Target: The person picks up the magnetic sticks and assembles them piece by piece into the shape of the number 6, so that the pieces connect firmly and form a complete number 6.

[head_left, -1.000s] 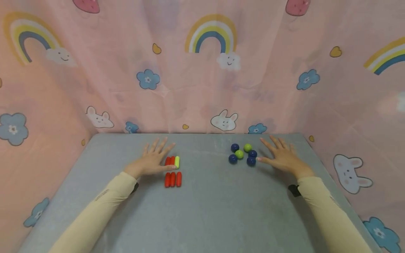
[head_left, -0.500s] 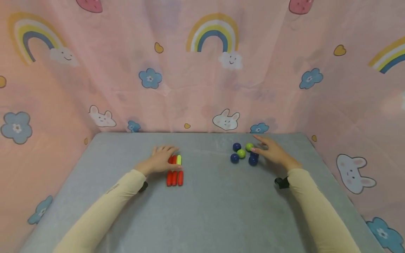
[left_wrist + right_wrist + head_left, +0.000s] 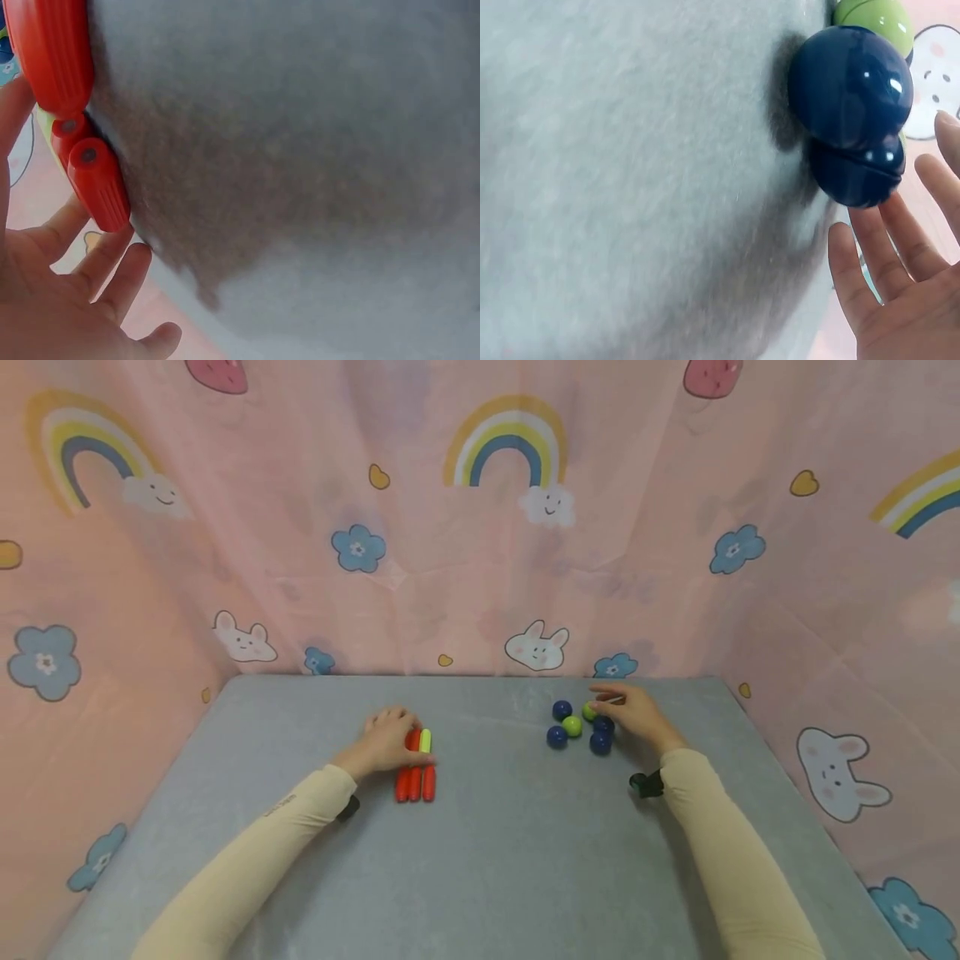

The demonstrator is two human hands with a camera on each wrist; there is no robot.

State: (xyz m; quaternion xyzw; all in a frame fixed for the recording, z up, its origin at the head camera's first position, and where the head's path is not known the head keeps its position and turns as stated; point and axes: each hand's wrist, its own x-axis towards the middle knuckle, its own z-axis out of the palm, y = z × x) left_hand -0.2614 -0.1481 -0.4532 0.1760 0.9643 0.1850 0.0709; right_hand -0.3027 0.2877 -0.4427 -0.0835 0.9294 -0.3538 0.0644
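My left hand [image 3: 386, 742] reaches over the back row of short, ribbed cylinders, fingers bent loosely behind a red cylinder [image 3: 97, 184] and thumb in front. Beside that cylinder lies a yellow-green cylinder [image 3: 425, 741]. Several red cylinders form the front row, one of them a red cylinder [image 3: 429, 783] near the thumb. On the right, my right hand [image 3: 633, 710] has its thumb and fingers at the far green ball [image 3: 589, 711], partly covering it. In the right wrist view the fingers curve loosely past a glossy dark blue ball [image 3: 851, 86] with another dark blue ball [image 3: 857, 176] behind it.
Left of the right hand's group sit a second green ball [image 3: 572, 726] and dark blue balls, including one dark blue ball [image 3: 557, 737] at the front. A pink patterned cloth [image 3: 450, 568] hangs around the grey tabletop [image 3: 487, 860].
Both hands, spread wide at first, have drawn their fingers in. The left moved right over the back cylinders; the right moved left to the far green ball.
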